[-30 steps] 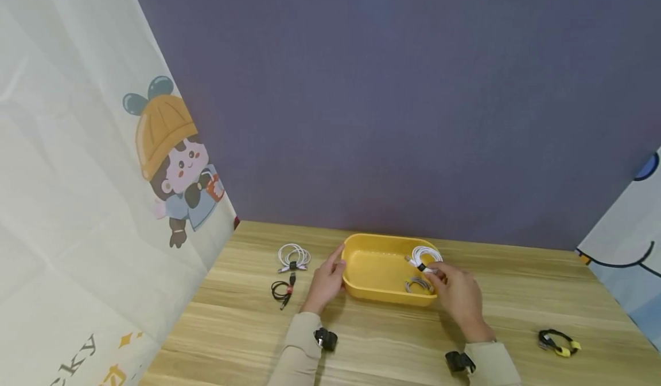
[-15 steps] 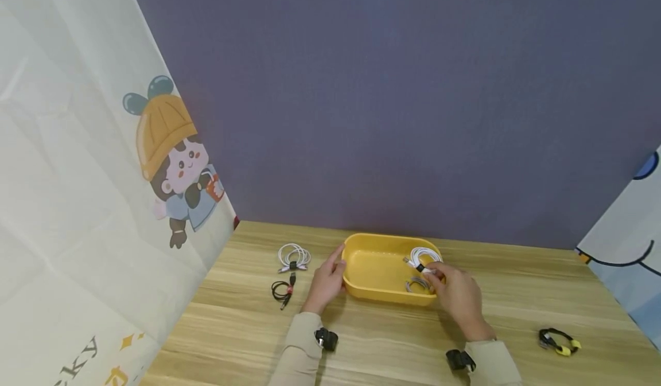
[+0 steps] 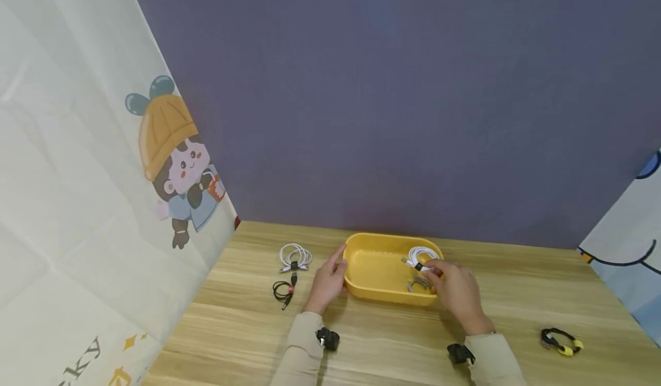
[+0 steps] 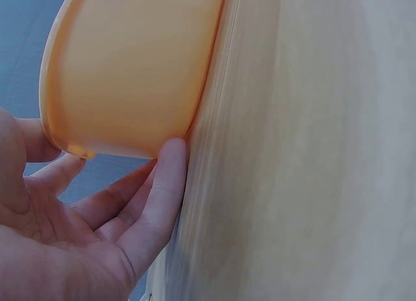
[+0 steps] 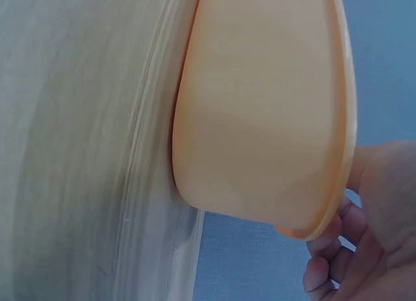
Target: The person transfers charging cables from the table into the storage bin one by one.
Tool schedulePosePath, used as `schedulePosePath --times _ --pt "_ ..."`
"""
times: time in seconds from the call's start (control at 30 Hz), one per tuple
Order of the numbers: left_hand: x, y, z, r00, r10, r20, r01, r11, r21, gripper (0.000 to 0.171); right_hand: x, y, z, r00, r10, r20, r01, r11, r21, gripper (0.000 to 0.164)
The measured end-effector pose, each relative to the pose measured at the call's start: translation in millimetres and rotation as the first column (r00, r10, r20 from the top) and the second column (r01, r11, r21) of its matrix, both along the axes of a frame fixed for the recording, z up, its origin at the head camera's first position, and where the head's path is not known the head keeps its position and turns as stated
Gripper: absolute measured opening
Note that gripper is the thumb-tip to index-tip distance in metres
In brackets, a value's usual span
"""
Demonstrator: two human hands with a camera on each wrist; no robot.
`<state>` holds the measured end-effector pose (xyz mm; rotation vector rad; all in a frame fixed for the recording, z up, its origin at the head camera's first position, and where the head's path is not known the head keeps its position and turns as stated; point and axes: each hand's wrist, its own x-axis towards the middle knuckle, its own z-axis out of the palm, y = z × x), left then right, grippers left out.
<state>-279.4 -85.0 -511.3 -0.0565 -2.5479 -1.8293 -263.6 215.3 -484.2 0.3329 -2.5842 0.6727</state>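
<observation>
A yellow tray (image 3: 374, 294) stands on the wooden table. My left hand (image 3: 326, 283) holds its left end, thumb at the rim and the other fingers against the outer wall, as the left wrist view shows. My right hand (image 3: 458, 291) pinches a coiled white cable (image 3: 423, 254) with a black tie over the tray's right end. From the right wrist view, part of the right hand's fingers and the whole white cable are hidden behind the tray wall. Below the white cable, a coiled grey cable (image 3: 417, 284) lies inside the tray.
Left of the tray lie another coiled white cable (image 3: 295, 257) and a black cable (image 3: 284, 289) with a red tie. A black cable with yellow ties (image 3: 562, 342) lies at the right. A dark panel (image 3: 392, 116) rises behind the table.
The white cable in my right hand has shifted slightly left over the tray. My left hand and the tray stay in place; the whole view has drifted very slightly.
</observation>
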Motion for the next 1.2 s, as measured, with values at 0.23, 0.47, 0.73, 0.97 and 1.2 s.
schedulePosePath --times 0.23,0.47,0.73,0.97,1.2 --pt "-0.4 0 2.4 1.000 0.001 -0.010 -0.001 1.000 -0.003 0.047 -8.6 2 0.3 0.998 0.011 0.056 -0.013 0.999 0.045 0.020" --pt "0.2 0 2.4 1.000 -0.003 -0.007 0.003 1.000 0.001 0.047 -12.7 2 1.9 0.991 0.004 0.131 -0.014 0.997 0.079 0.021" --pt "1.1 2 3.5 1.000 -0.002 -0.007 0.002 1.000 0.011 0.047 -19.8 3 2.3 0.975 -0.007 0.223 -0.018 0.994 0.109 0.019" --pt "-1.1 6 4.0 1.000 0.013 -0.008 -0.013 1.000 0.001 0.047 -29.4 5 2.1 0.959 -0.023 0.283 -0.008 0.994 0.110 0.019" --pt "-3.9 8 3.2 1.000 0.026 -0.011 -0.026 1.000 -0.012 0.046 -36.6 6 0.8 0.961 -0.043 0.273 0.003 0.990 0.143 0.019"
